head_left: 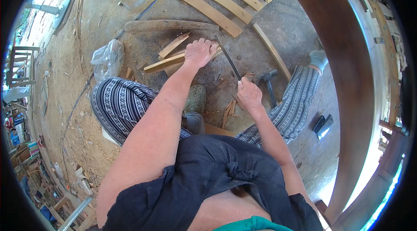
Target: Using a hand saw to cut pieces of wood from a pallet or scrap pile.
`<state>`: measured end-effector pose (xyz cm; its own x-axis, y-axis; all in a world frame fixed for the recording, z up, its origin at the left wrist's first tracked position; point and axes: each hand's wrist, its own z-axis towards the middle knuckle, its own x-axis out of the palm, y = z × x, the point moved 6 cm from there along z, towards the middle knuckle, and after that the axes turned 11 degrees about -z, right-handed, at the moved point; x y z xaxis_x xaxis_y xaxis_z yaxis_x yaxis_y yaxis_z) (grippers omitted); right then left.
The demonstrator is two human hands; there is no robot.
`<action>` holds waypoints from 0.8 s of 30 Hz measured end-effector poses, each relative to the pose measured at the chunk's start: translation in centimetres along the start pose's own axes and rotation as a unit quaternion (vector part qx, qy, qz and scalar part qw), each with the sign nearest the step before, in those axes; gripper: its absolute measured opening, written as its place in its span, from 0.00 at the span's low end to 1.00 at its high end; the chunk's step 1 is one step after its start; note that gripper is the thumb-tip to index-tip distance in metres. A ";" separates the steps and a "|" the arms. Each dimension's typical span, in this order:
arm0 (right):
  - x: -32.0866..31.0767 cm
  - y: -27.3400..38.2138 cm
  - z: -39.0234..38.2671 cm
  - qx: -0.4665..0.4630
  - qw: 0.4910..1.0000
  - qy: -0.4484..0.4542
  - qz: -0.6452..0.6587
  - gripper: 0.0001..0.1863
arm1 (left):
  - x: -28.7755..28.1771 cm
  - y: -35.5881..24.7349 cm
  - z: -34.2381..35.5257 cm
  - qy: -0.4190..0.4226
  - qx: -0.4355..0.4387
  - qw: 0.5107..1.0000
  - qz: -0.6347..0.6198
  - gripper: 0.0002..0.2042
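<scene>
My left hand (200, 52) is closed over the end of a narrow wooden board (167, 62) that lies slanting in front of me. In my closed right hand (250, 95) is a dark, thin metal bar (229, 59), perhaps a pry bar. Its far tip reaches up past the knuckles of my left hand, near the board's end. Just right of my right hand, a hammer (269, 87) lies on the floor. A short split piece of wood (173, 45) rests beyond the board. My left hand hides part of the board.
A long weathered timber (171, 25) lies across the floor ahead. Several pale slats (210, 10) are laid out beyond it, with another slat (272, 51) to the right. A clear plastic bag (108, 59) sits at left. A large dark curved wooden beam (347, 79) rises on the right.
</scene>
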<state>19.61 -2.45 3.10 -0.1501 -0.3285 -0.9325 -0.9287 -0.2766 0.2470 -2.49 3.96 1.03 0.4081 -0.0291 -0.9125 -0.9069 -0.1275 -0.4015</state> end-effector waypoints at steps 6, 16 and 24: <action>-0.3 0.3 0.2 -0.011 1.000 -0.001 -0.006 0.09 | 0.2 -0.3 -0.2 0.043 0.059 0.997 0.009 0.15; 0.5 0.9 -0.1 0.003 1.000 0.004 -0.011 0.10 | 0.8 -0.4 -0.6 0.038 0.040 0.998 -0.006 0.12; -2.5 0.5 1.0 0.003 0.997 -0.005 0.076 0.12 | 0.8 -0.7 -0.9 0.017 0.067 0.998 0.006 0.12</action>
<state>19.16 -0.84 5.31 -0.2936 -0.3570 -0.8868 -0.8969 -0.2181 0.3848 -1.38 3.14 0.64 0.3977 -0.0642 -0.9153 -0.9170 0.0071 -0.3989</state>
